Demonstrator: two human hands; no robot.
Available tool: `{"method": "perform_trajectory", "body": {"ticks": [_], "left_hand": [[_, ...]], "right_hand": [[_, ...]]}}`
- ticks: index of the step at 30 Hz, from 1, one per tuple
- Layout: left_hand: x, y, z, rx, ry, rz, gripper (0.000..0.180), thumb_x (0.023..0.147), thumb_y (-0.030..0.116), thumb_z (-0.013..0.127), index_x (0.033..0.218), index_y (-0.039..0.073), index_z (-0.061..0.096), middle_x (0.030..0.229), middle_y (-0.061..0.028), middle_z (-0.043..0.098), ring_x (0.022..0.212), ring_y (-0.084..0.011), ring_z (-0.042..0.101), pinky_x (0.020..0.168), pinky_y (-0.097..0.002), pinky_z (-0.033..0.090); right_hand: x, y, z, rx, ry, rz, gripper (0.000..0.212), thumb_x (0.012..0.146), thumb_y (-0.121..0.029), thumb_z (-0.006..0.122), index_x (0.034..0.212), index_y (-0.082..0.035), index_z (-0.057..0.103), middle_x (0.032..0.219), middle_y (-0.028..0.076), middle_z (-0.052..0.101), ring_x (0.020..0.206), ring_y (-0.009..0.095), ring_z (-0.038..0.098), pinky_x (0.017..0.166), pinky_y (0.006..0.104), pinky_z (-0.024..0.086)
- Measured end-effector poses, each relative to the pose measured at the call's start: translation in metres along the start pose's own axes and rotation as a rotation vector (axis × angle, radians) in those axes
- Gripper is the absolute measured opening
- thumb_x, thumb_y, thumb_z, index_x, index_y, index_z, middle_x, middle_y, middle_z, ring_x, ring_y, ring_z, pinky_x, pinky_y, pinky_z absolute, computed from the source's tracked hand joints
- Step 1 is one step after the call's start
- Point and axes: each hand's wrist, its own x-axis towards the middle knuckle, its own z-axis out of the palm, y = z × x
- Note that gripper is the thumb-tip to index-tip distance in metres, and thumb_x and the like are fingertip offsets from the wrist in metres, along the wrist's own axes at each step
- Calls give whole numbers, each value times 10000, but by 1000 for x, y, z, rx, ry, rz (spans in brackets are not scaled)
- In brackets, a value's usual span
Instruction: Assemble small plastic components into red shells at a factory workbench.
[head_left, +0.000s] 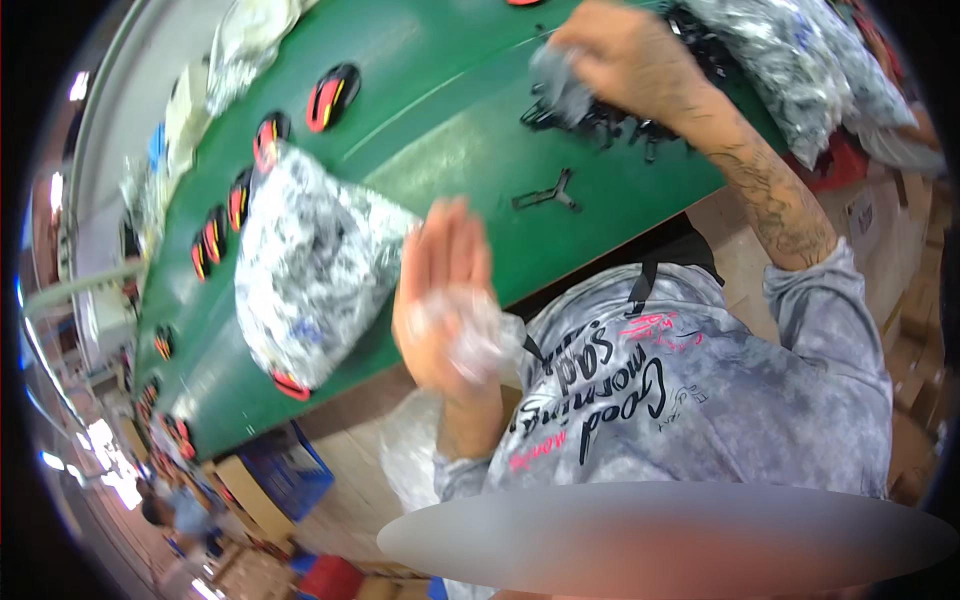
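Left hand [445,300], centre of the frame: palm raised, fingers extended, a crumpled clear plastic wrapper [470,330] resting against the palm; grasp loose, blurred. Beside it at centre left, a large silver plastic bag [310,265] lies on the green tabletop [450,140]; red-and-black parts [330,97] run in a row along the tabletop toward the lower left. Farther, at centre, a single black Y-shaped part [548,193] lies apart. Upper right: right hand [625,55] clenched on a small clear bag [560,85], above a heap of black parts [600,120]; further silver bags [790,60] behind.
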Motion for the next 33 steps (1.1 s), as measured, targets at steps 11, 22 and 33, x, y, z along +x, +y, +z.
{"method": "perform_trajectory", "body": {"ticks": [11, 22, 33], "left_hand": [[53, -40, -37, -642, -66, -204, 861, 768, 62, 533, 1556, -144, 253, 1633, -368, 223, 1559, -494, 152, 1313, -559, 91], [35, -45, -40, -230, 129, -273, 639, 982, 60, 548, 1584, 113, 341, 1506, -292, 457, 1386, -483, 483, 1141, -626, 445], [4, 5, -68, 116, 680, 109, 177, 978, 188, 742, 950, 82, 603, 748, 20, 586, 580, -55, 537, 519, -232, 463]], "right_hand": [[-17, 5, -9, 95, 96, 269, 150, 860, -74, 673, 995, -58, 738, 834, 51, 655, 684, 156, 601, 644, 276, 497], [-19, -27, -9, 375, 220, 415, 81, 829, -11, 673, 894, -41, 635, 725, -41, 497, 659, 51, 444, 587, 247, 389], [68, -162, 106, 936, -564, 234, 289, 896, -212, 694, 1100, -16, 752, 937, 115, 762, 831, 192, 724, 759, 350, 571]]}}
